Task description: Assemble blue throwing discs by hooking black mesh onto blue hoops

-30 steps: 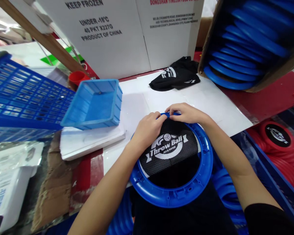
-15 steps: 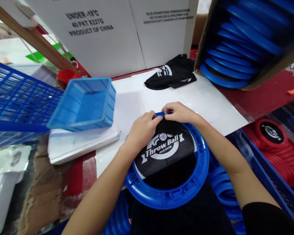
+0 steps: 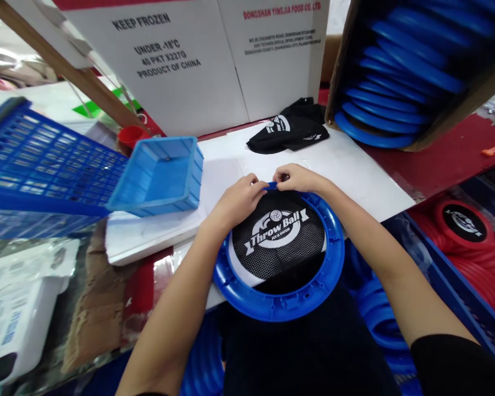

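A blue plastic ring rests between my body and the table edge, its channelled side with small pegs facing up. Black mesh fabric with a white "Throw Ball" print spans part of its opening; a dark gap shows below the fabric. At the ring's far rim, my left hand pinches the rim and the fabric edge between thumb and fingers. Close beside it, my right hand is curled with its fingertips pressed on the same rim. The fabric edge under the fingertips is mostly hidden.
Black printed fabric pieces lie farther back on white sheets. A light-blue tray stands at left by a blue basket. At upper right a carton holds stacked blue rings. Red discs fill a crate at right.
The view has shifted slightly, and the ring now sits a little higher in the picture. Both hands stay at its far rim, fingers still pinching there.
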Action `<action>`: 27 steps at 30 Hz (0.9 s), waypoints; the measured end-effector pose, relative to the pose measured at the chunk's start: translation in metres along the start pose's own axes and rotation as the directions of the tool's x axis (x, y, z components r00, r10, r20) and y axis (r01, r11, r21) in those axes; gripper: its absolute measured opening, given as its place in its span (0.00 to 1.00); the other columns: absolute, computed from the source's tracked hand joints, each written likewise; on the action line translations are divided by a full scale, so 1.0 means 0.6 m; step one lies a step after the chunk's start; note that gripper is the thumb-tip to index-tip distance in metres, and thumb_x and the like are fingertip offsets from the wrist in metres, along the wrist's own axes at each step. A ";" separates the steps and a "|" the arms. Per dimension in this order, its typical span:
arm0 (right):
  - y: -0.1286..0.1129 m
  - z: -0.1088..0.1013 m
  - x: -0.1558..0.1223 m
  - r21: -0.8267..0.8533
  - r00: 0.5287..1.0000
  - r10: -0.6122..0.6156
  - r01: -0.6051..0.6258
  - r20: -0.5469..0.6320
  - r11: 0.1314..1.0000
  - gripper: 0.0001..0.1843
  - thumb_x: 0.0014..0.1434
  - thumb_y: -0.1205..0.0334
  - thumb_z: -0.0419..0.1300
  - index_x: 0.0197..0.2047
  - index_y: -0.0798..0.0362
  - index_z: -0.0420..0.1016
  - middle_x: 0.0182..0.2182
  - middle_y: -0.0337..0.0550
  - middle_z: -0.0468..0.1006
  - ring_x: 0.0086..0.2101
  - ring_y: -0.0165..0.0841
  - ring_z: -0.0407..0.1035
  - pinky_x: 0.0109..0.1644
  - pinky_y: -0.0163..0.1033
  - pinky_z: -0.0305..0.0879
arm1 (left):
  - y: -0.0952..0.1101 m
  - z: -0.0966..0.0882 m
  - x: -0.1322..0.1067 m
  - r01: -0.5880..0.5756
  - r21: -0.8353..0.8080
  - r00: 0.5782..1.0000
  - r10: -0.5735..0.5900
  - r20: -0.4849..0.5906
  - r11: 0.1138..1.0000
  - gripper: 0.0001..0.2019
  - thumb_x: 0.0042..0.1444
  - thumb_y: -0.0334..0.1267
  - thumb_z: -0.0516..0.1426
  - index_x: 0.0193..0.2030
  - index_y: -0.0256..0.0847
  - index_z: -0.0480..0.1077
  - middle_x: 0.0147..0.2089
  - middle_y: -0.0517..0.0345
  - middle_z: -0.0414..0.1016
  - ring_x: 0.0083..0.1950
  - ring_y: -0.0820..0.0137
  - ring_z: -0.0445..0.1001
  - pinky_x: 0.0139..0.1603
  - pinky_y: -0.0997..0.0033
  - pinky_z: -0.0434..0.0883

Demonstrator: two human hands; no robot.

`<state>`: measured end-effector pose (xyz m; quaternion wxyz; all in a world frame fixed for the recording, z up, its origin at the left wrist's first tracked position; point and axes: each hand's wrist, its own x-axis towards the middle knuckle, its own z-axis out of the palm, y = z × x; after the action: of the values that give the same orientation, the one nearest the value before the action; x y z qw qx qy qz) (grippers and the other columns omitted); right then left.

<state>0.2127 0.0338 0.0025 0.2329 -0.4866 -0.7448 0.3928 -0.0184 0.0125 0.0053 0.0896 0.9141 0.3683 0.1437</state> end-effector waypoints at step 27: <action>-0.051 0.000 -0.193 -0.474 0.845 0.366 -0.524 -0.389 0.708 0.22 0.72 0.62 0.52 0.66 0.46 0.73 0.61 0.58 0.72 0.59 0.55 0.69 0.58 0.57 0.71 | 0.197 0.075 -0.172 0.147 -0.252 0.953 -0.205 -0.223 0.956 0.10 0.65 0.29 0.57 0.46 0.44 0.78 0.49 0.53 0.85 0.52 0.58 0.82 0.55 0.56 0.77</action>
<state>0.2445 -0.0780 0.0315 0.0739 -0.7475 -0.6470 0.1308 0.0020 -0.1462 -0.0253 0.1621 0.8355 0.4376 0.2900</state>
